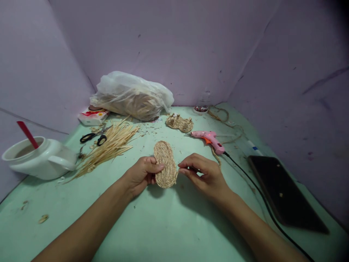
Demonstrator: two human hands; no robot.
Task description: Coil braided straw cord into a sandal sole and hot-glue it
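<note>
My left hand (145, 174) grips a small shoe-sole-shaped piece of coiled straw braid (165, 163) by its left side, thumb on top and fingers beneath. The piece is held a little above the table, its longer side running away from me. Close to its right edge, my right hand (204, 173) has thumb and forefinger pinched together; whatever they hold is too small to make out. Beyond both hands lies a finished-looking braided straw piece (180, 123) with a small pale decoration. A pink glue gun (208, 140) rests to its right, nozzle pointing left.
Loose straw strips (114, 140) and black-handled scissors (94, 137) lie at left, beside a white pitcher (46, 160) with a red stick. Behind are a plastic bag (133, 95), a small box (93, 117) and a bead dish (200, 110). A dark tablet-like slab (286, 193) and power cord (261, 194) are at right.
</note>
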